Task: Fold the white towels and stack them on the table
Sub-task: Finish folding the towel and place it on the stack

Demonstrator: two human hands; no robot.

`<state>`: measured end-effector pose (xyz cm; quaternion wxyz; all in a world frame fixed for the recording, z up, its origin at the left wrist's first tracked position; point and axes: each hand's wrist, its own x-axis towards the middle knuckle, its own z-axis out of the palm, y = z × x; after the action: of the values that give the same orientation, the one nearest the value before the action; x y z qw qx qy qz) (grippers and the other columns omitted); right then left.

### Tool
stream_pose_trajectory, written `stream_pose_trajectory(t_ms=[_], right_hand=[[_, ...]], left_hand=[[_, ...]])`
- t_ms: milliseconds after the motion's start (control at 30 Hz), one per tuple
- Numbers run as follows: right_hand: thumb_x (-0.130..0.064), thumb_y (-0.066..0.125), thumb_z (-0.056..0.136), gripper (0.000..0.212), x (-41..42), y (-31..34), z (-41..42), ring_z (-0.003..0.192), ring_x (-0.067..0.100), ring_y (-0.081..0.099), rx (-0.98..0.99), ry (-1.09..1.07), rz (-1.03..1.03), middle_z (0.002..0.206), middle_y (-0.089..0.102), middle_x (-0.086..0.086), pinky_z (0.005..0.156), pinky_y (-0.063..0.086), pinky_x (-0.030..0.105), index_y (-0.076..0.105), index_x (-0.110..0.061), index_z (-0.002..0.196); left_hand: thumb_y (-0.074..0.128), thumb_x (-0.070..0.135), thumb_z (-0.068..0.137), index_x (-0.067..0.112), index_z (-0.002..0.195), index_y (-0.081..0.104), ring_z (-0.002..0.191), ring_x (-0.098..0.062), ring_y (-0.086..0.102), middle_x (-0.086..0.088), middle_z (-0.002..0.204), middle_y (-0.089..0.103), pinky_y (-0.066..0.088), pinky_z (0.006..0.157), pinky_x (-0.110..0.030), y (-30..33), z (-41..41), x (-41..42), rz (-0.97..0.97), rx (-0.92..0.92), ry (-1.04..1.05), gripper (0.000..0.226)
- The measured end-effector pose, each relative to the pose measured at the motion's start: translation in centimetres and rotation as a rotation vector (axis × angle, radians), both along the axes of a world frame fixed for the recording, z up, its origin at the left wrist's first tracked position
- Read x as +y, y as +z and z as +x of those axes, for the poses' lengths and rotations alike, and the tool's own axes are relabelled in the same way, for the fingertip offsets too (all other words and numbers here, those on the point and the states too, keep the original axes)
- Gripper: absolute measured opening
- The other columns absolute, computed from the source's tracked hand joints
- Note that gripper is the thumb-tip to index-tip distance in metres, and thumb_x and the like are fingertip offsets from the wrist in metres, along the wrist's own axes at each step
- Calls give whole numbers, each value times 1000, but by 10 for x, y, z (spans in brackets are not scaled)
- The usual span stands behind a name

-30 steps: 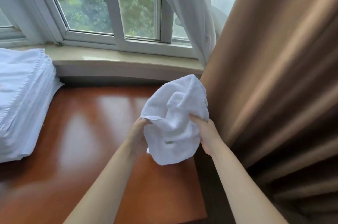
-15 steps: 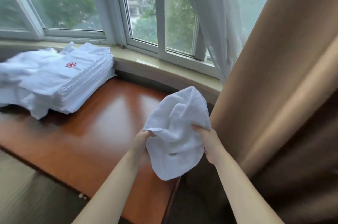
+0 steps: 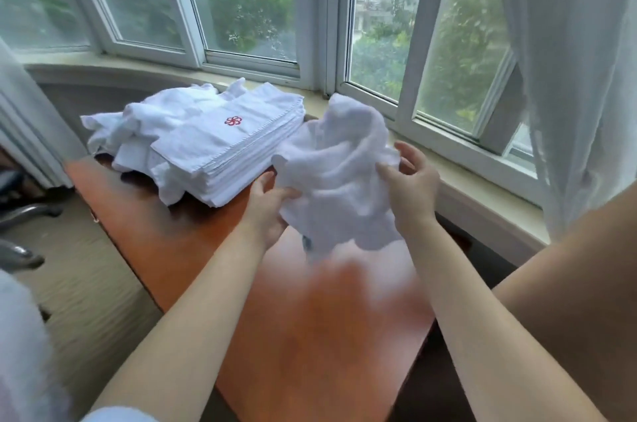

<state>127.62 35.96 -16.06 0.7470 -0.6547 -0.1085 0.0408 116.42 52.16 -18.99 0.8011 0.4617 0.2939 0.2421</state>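
Fingers (image 3: 289, 193) of both raised hands pinch the crumpled towel (image 3: 339, 177).

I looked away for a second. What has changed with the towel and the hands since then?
The view swung left, bringing the stack into sight. Both hands, left and right, still hold the crumpled towel above the table, unfolded; the right fingers look looser.

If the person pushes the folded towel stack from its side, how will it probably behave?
The stack would probably shear, not slide as one block: it is many thin loose layers. The crumpled towels resting against it would likely slump. On the glossy table the bottom layer may slip fairly easily.
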Motion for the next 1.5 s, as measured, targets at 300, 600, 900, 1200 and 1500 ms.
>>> stream_pose_trajectory(t_ms=[300,600,900,1200,1500], right_hand=[[11,50,82,29,-24,-211,-78,74,21,60,703,244,-590,112,53,11,56,52,26,59,-14,93],[-6,61,83,52,-56,-235,-71,75,16,52,619,306,-698,95,55,2,63,43,25,39,-14,129],[-1,50,79,21,-101,-160,-94,40,9,31,681,134,-120,45,34,-8,37,28,19,38,-16,69],[-16,63,91,57,-174,-222,-140,104,21,57,980,46,-89,126,55,4,87,47,31,39,-17,143],[-9,52,91,31,-182,-230,-143,63,16,58,857,68,-427,90,61,2,51,48,19,55,-26,117]], left_hand=[[67,-1,84,1,107,61,92,-29,63,-17,111,64,53,81,-35,-169,-45,-25,-181,751,-58,23],[67,8,78,10,93,64,78,-19,59,-1,86,64,40,59,-26,-190,-83,-82,306,891,-9,15],[62,14,90,15,83,60,48,-15,45,-5,70,55,48,47,-25,-164,-123,-106,244,541,516,7],[45,5,82,1,80,58,66,-28,47,-14,83,55,37,60,-31,-215,-194,-194,57,954,784,14],[41,-3,78,11,86,51,84,-30,46,-14,119,47,42,78,-35,-207,-193,-204,184,1093,656,19]])
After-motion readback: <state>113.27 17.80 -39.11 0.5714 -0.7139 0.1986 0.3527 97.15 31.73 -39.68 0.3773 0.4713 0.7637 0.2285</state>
